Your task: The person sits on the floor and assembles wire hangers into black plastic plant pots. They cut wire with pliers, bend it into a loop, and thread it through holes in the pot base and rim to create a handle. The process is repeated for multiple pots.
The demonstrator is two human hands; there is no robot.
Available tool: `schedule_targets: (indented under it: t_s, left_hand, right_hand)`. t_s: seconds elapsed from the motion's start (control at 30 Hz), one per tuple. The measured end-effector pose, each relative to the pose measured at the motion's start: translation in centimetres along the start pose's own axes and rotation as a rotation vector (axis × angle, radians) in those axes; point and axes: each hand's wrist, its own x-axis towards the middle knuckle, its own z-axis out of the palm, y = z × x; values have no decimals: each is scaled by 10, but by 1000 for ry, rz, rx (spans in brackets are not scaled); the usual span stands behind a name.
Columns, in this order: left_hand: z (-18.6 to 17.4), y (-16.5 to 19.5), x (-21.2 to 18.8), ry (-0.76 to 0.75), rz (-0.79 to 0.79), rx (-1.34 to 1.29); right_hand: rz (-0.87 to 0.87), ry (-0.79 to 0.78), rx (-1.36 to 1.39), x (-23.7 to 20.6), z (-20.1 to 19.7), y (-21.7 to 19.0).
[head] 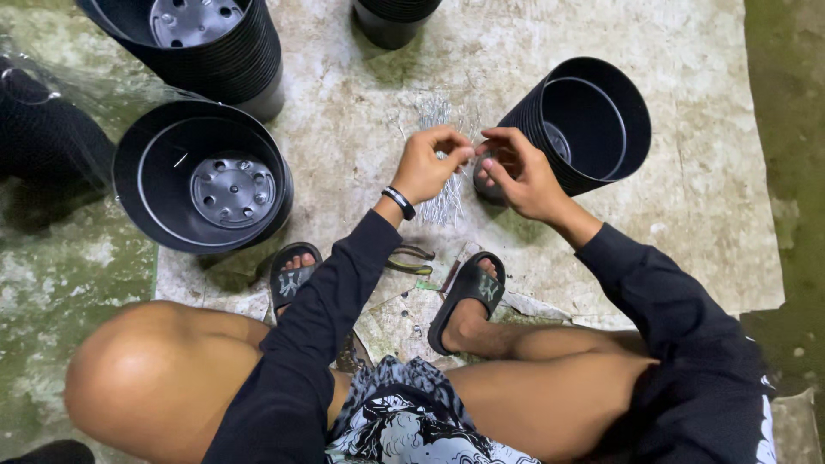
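Left hand point(427, 163): pinched shut on thin wire point(474, 151).
Right hand point(516, 172): pinching that wire too, mid-frame.
Pot point(593, 125): tipped sideways, upper right.

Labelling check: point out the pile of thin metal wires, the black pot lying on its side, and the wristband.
pile of thin metal wires point(444, 204), head view, lower strands below the left hand.
black pot lying on its side point(634, 129), head view, right rim.
wristband point(399, 202), head view, the band's middle on the left wrist.
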Motion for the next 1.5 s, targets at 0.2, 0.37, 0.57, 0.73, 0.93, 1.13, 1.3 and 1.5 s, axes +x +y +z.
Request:
schedule_targets:
  t_s: [0.2, 0.37, 0.57, 0.73, 0.93, 1.13, 1.3, 1.5]
  left_hand:
    - [10, 21, -17, -82, 121, 291]
    - [13, 18, -22, -123, 58, 267]
    - [16, 7, -21, -143, -119, 180]
    - [10, -11, -21, -199, -149, 45]
    - [-6, -37, -23, -176, -110, 128]
    - [-35, -56, -16, -18, -137, 222]
    - [-53, -62, -19, 78, -233, 298]
    - [-71, -67, -33, 168, -359, 405]
  right_hand:
    - [29, -89, -359, -1, -8, -12]
    - [-135, -177, -559, 1, -12, -11]
    - [-128, -136, -538, 1, -10, -14]
    - [-90, -103, -518, -1, -4, -5]
    - [72, -68, -84, -2, 9, 54]
    - [150, -619, -596, -20, 70, 142]
    - [-74, -589, -871, -41, 184, 174]
    - [-130, -353, -1119, -34, 228, 168]
